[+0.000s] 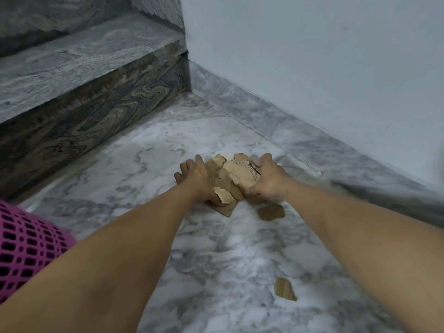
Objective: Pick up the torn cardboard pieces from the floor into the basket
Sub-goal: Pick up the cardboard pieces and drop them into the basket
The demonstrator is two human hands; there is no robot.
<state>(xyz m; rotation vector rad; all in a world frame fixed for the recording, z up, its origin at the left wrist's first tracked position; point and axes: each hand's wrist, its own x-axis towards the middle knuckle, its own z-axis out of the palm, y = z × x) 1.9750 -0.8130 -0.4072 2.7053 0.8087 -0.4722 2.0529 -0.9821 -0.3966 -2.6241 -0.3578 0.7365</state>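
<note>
A heap of torn brown cardboard pieces point(234, 175) lies on the marble floor near the wall. My left hand point(194, 177) presses against the heap's left side, fingers spread, thumb under a torn flap. My right hand point(266, 176) grips the heap's right side with curled fingers. One loose piece point(271, 212) lies just in front of the heap, under my right wrist. Another striped piece point(285, 289) lies nearer to me on the floor. A pink mesh basket point(26, 246) stands at the left edge, partly hidden by my left forearm.
Grey stone stairs point(79, 68) rise at the left and back. A pale wall point(312, 56) with a marble skirting point(288, 123) runs along the right. Marble floor point(144, 164) spreads between the stairs and the heap.
</note>
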